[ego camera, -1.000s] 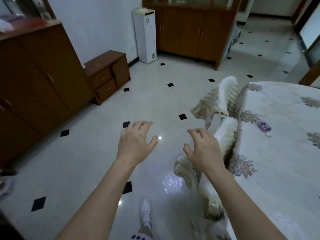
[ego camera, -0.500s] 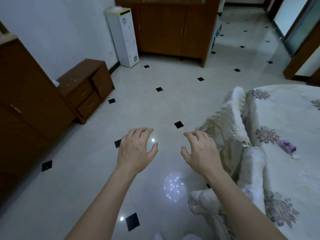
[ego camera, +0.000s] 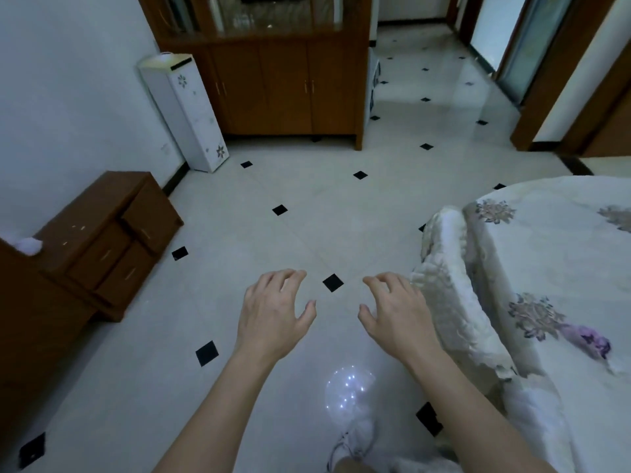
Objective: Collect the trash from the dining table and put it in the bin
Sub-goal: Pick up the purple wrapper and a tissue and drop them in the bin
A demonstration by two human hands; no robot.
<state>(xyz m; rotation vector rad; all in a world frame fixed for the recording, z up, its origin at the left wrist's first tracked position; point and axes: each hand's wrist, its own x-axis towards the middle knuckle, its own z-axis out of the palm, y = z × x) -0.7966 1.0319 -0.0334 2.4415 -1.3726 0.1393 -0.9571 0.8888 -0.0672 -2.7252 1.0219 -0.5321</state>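
Fingers (ego camera: 293, 278) loosely curled on both hands, nothing in them: left hand (ego camera: 273, 315) and right hand (ego camera: 396, 319) just hang over the floor. Table (ego camera: 563, 268) is on my right, and near its edge sits a crumpled purple wrapper (ego camera: 585, 339). Looks light, soft and crinkly, so I'd guess a fingertip pinch on the bunched middle does it. Can't see a bin.

One head-worn wide-angle view looks forward and steeply down at the tiled floor (ego camera: 307, 233). Both forearms reach in from the lower edge, close to the lens. The covered surface (ego camera: 563, 268) fills the right side, and a wooden cabinet (ego camera: 290, 90) stands far ahead.
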